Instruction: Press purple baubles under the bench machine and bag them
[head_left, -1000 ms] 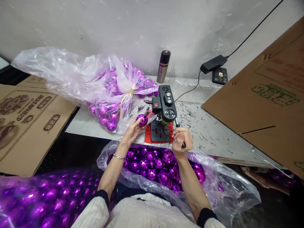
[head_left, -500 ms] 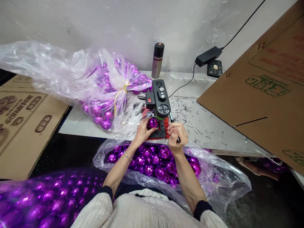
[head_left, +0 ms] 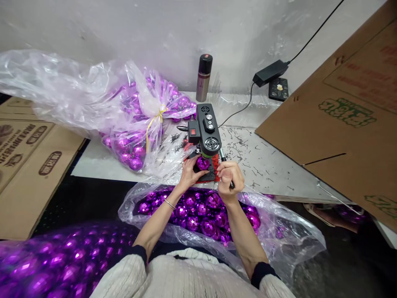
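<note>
My left hand [head_left: 190,173] holds a shiny purple ball ornament [head_left: 203,163] between thumb and fingers, under the head of a small black press machine [head_left: 208,130]. The ball sits beneath the green ring of that head, above a dark base on a red mat [head_left: 216,165]. My right hand [head_left: 231,180] is closed in a fist around the machine's lever [head_left: 222,155], whose black end pokes out below the fist. An open plastic bag of purple faceted balls [head_left: 201,209] lies between my forearms, below the table edge.
A tied clear bag of purple balls [head_left: 135,151] rests on the table's left. Behind the machine stand a flask [head_left: 203,78], a power adapter [head_left: 270,73] and a phone [head_left: 278,90]. Small black bits litter the tabletop [head_left: 263,165]. Cardboard boxes flank both sides [head_left: 341,103]. More balls fill the lower left [head_left: 62,260].
The purple ball has moved right, from the left side of the machine's head to under it, with my left hand. My right hand stays on the lever.
</note>
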### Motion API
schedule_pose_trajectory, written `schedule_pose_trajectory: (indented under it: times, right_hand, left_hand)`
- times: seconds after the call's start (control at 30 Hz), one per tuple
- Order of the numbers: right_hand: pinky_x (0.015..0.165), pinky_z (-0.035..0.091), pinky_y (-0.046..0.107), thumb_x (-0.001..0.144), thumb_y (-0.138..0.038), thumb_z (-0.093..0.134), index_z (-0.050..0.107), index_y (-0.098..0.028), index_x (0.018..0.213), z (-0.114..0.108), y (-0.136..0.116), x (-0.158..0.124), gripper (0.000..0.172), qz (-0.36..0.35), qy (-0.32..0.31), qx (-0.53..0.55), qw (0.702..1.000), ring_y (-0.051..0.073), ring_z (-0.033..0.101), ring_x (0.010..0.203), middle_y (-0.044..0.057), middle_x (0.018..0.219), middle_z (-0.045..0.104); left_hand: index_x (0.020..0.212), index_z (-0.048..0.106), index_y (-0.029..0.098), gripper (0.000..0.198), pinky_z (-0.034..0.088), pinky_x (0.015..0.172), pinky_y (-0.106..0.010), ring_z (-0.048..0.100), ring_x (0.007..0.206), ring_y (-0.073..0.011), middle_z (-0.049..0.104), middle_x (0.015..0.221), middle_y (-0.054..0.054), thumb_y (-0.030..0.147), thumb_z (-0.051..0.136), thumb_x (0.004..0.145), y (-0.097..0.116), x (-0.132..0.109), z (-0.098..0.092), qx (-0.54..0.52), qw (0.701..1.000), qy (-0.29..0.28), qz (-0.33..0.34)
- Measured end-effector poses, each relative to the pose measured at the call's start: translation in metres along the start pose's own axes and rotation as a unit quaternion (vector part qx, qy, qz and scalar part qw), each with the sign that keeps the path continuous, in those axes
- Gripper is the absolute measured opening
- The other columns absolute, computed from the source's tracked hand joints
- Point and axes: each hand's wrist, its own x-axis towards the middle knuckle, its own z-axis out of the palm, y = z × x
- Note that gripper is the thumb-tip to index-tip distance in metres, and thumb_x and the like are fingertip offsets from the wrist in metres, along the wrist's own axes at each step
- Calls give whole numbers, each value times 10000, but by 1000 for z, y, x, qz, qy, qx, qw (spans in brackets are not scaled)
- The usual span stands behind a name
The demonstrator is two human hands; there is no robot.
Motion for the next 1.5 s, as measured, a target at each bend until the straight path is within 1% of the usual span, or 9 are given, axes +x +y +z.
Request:
schedule_pose_trajectory:
  times: [0.2, 0.33, 0.43, 0.6, 0.77, 1.13, 1.27, 1.33, 1.5]
  right_hand:
    - [604, 479, 324, 1032, -193, 469, 568, -230, 772, 1, 8, -13, 281, 7, 5, -9, 1000, 156, 614, 666, 11, 737, 636]
    - [579, 478, 316, 1036, -211, 469, 569, -232, 783, 4, 18, -26, 272, -13, 13, 7, 1000, 153, 608, 655, 7, 744, 635]
    - [594, 500, 331, 1045, -233, 458, 562, -238, 784, 7, 22, -31, 281, -19, 26, 12, 999, 152, 598, 636, 2, 742, 627]
    - [582, 512, 332, 1065, -267, 436, 550, -248, 791, 10, 23, -36, 297, 0, 33, 24, 999, 151, 598, 627, -1, 759, 609]
    - [651, 556, 370, 1072, -286, 421, 542, -250, 787, 9, 23, -42, 312, 22, 26, 22, 999, 153, 596, 627, -5, 753, 592]
    - [670, 576, 377, 1076, -304, 416, 536, -244, 777, 12, 31, -47, 328, 3, 40, 27, 999, 144, 611, 620, -13, 758, 586]
    - [618, 549, 344, 1084, -292, 401, 519, -238, 771, 15, 31, -45, 339, 4, 49, 51, 998, 142, 620, 635, -12, 763, 574]
    - [621, 549, 336, 1084, -279, 402, 516, -233, 771, 16, 32, -45, 336, 0, 54, 61, 997, 138, 626, 643, -13, 770, 572]
    - [638, 561, 322, 1077, -265, 419, 523, -227, 775, 14, 35, -48, 321, -33, 19, 55, 998, 134, 638, 658, -13, 782, 572]
  left_hand:
    - [1386, 660, 232, 718, 458, 1153, -524, 656, 1294, -362, 733, 1351, -141, 494, 926, 772, 1, -1, -1, 16, 1000, -7, -4]
    - [1368, 669, 238, 708, 454, 1154, -527, 655, 1291, -365, 731, 1352, -141, 492, 934, 762, 1, -1, -1, 12, 1000, -7, -9]
    - [1355, 675, 246, 707, 447, 1158, -531, 653, 1289, -366, 731, 1344, -138, 513, 934, 754, 1, -2, 0, 12, 1000, -7, -13]
    - [1351, 673, 235, 712, 454, 1149, -532, 661, 1273, -366, 737, 1319, -147, 561, 912, 765, 2, -2, 0, 16, 1000, -8, -6]
    - [1363, 664, 228, 697, 461, 1142, -538, 671, 1257, -364, 739, 1311, -151, 577, 880, 799, 2, -2, -1, 15, 1000, -10, 11]
    - [1341, 676, 243, 695, 455, 1158, -553, 665, 1274, -370, 737, 1331, -144, 556, 911, 766, 2, -2, 1, 1, 1000, -8, -4]
    - [1347, 672, 233, 698, 448, 1165, -562, 665, 1287, -375, 737, 1335, -150, 552, 906, 773, 1, -1, 1, -6, 1000, -7, -2]
    - [1354, 667, 228, 693, 452, 1163, -562, 665, 1292, -375, 735, 1345, -152, 538, 903, 781, 1, 0, 1, -7, 1000, -7, 2]
    - [1359, 663, 223, 684, 467, 1151, -554, 662, 1301, -376, 732, 1360, -157, 489, 914, 781, 0, 0, 0, -6, 1000, -11, -4]
